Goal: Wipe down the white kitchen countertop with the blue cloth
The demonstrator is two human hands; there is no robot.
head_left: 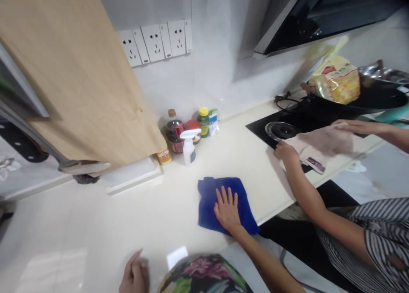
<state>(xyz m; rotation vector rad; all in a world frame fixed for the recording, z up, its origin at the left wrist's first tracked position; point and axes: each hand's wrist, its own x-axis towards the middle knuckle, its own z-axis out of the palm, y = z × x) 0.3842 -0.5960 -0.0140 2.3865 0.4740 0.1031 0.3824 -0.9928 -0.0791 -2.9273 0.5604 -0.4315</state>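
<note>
A dark blue cloth (247, 207) lies spread on the pale countertop (105, 229), one corner reaching the front edge. Flat on top of it rests my right hand (227, 208), fingers spread and pressing down without gripping. My left hand (134, 272) is at the bottom of the view, near the counter's front edge. Its fingers are loosely bent and apart, with nothing visible in them; part of the hand is cut off by the frame. Behind the cloth stands a white spray bottle (189, 150), upright and apart from both hands.
Along the wall stand a dark sauce bottle (175, 133), a green jar (203, 124) and an orange-labelled bottle (164, 155). At right, a person in stripes holds a pale cloth (329, 143) over the cooktop (258, 129). A wooden cabinet (79, 71) hangs at left; a wok (380, 97) stands far right.
</note>
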